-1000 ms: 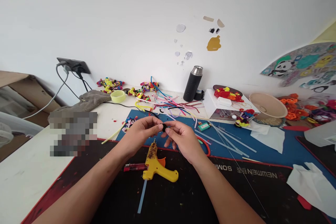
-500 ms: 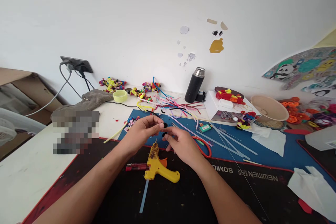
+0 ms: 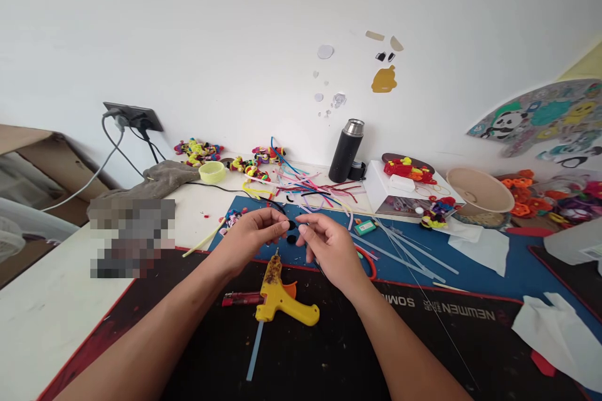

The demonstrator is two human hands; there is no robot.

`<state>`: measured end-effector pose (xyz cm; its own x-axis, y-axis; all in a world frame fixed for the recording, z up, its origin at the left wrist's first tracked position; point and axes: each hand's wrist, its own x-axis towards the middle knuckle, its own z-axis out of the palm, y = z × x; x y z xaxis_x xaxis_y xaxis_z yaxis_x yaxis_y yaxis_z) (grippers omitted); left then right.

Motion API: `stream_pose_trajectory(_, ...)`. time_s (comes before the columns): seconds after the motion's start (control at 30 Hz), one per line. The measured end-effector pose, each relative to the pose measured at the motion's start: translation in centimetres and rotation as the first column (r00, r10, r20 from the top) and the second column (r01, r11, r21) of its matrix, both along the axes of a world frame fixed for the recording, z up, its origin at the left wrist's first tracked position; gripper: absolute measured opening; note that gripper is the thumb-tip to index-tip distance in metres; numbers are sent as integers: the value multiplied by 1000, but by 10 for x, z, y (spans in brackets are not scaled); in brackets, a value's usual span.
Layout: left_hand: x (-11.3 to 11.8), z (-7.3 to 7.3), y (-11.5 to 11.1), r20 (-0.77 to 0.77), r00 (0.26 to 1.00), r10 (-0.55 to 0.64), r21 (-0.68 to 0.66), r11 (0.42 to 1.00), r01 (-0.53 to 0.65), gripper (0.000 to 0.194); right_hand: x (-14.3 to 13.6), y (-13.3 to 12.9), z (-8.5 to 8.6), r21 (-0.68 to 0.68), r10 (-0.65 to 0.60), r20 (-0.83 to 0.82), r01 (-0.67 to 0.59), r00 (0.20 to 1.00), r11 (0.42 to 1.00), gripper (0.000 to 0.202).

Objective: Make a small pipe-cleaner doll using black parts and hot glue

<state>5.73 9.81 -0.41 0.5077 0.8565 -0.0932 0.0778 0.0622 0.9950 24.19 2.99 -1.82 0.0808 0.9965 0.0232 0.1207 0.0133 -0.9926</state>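
My left hand (image 3: 256, 230) is closed, with thumb and forefinger pinching a small black round piece (image 3: 291, 225). Just below it is a second black round piece (image 3: 291, 240), between my hands over the blue mat; whether it touches the mat is unclear. My right hand (image 3: 329, 247) faces the left one, its thumb and forefinger tips brought close together beside the pinched piece. Anything between those tips is too small to make out. Below both hands a yellow glue gun (image 3: 282, 301) lies on its side, nozzle pointing away from me, a clear glue stick (image 3: 255, 351) out of its back.
Red-handled scissors (image 3: 367, 263) lie partly under my right hand. Clear glue sticks (image 3: 399, 255) and a green box (image 3: 365, 227) are on the blue mat. Behind are pipe cleaners (image 3: 310, 185), a black flask (image 3: 347, 150) and a white box (image 3: 376, 182). A red lighter (image 3: 242, 298) sits beside the gun.
My right hand has drawn slightly away from the lower black piece, and its fingertips have risen beside the upper one. My left hand keeps its pinch. The view has shifted a little.
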Motion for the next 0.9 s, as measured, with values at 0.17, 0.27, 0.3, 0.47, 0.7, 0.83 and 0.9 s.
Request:
stream_pose_trajectory(0.17, 2, 3, -3, -10, 1000, -20, 0, 1000, 20, 44, -2, -2, 2, 28, 51, 31, -52, 998, 998, 29)
stream_pose_trajectory(0.27, 3, 2, -4, 0, 999, -34, -9, 999, 34, 43, -2, -2, 2, 10, 56, 40, -56, 998, 998, 24)
stream_pose_trajectory(0.3, 3, 2, -4, 0, 999, -36, -9, 999, 36, 43, -3, -2, 2, 3, 50, 40, -50, 998, 999, 21)
stream_pose_trajectory(0.47, 2, -2, -3, 22, 999, -33, 24, 999, 33, 43, -2, -1, 3, -20, 20, 23, -19, 1000, 1000, 18)
stream_pose_trajectory(0.7, -1, 1, -4, -65, 997, 40, 289, 957, -19, 31, 0, 0, 2, -47, 6, -79, -10, 997, 999, 26)
stream_pose_trajectory(0.83, -2, -1, -7, -190, 975, 112, 504, 864, -1, 24, 1, 1, 2, -67, -4, -98, -3, 995, 998, 29)
stream_pose_trajectory(0.9, -2, -3, -8, -227, 964, 142, 588, 809, 20, 20, 1, 0, 2, -71, 2, -105, -10, 994, 997, 30)
